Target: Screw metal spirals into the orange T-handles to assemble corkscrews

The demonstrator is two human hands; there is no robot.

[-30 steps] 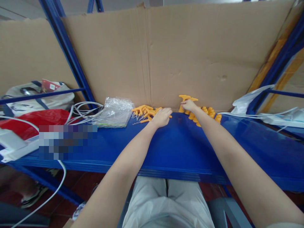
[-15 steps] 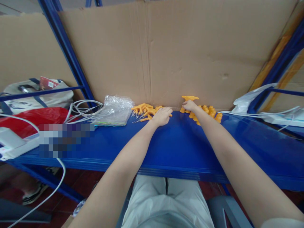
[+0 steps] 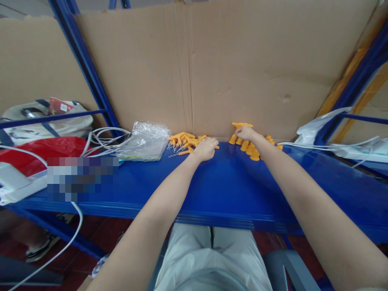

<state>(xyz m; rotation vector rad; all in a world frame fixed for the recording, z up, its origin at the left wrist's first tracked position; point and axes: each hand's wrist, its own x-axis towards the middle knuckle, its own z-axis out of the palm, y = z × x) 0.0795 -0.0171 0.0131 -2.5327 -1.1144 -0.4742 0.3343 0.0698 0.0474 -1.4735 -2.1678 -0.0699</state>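
Note:
My left hand [image 3: 206, 148] lies closed over an orange corkscrew handle [image 3: 217, 147], whose end sticks out past the fingers. Beside it, to the left, is a pile of orange branching handles [image 3: 182, 138] with thin metal spirals [image 3: 173, 150]. Against the cardboard, my right hand [image 3: 245, 132] has its fingers pinched at the stem of an orange T-shaped piece [image 3: 241, 124], which stands upright. Rows of orange cone-shaped bases [image 3: 254, 155] stand below and right of that hand, partly hidden by the wrist and forearm.
Clear plastic bags [image 3: 145, 141] lie left of the pile on the blue shelf [image 3: 218, 190]. White cables [image 3: 110, 135], a red bag [image 3: 63, 150] and a power strip [image 3: 24, 186] are farther left. A cardboard sheet [image 3: 230, 60] backs the shelf. White plastic [image 3: 315, 125] lies at right.
My right hand has shifted slightly to the right and turned at the T-shaped piece, and more of the front cones now show. My left hand has barely moved.

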